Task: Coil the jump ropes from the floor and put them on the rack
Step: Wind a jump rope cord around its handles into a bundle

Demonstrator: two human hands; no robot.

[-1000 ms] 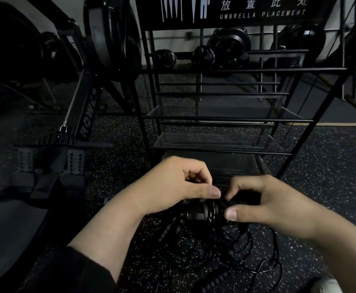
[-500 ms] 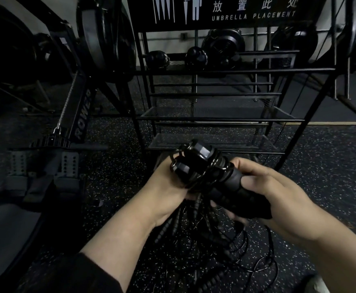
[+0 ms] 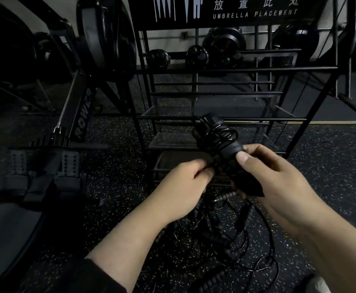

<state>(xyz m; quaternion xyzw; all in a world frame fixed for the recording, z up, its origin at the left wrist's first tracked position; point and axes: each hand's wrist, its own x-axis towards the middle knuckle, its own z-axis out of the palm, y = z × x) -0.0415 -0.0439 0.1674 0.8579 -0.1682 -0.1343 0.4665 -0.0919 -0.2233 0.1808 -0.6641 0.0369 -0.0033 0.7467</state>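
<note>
The right hand [image 3: 278,182] grips the black jump rope handles [image 3: 225,144], thumb pressed on top and fingers curled beneath. The left hand [image 3: 181,187] pinches the cord just beside the handles' lower part, fingers curled. The handles are held above the floor in front of the rack [image 3: 215,118]; their long axis runs diagonally, the upper end pointing up and left toward the rack, with cord loops wound round that end. More jump ropes [image 3: 225,235] lie tangled on the speckled floor [image 3: 331,166] below both hands. The rack's lower mesh shelves are dim; their contents cannot be told. Round dark weights [image 3: 196,57] sit on its top level. A rowing machine [image 3: 81,115] stands to the left.
</note>
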